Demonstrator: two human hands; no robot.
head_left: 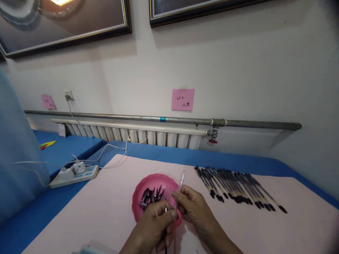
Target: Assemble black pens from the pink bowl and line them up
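Observation:
My right hand pinches a clear plastic tube that points up and away from me. Beside it, my left hand is closed on a thin dark rod; a shiny tip shows between the fingers, and the rest is mostly hidden. Both hands are close together over the near right side of a pink bowl with a wavy rim. Inside lie several small black pointed pieces and some clear plastic pieces.
Several long, dark, pen-like sticks with black ends lie in a slanted row at right. Pink paper covers much of the blue table. A power strip with plugs and white cables is at left. A radiator and pipe run behind.

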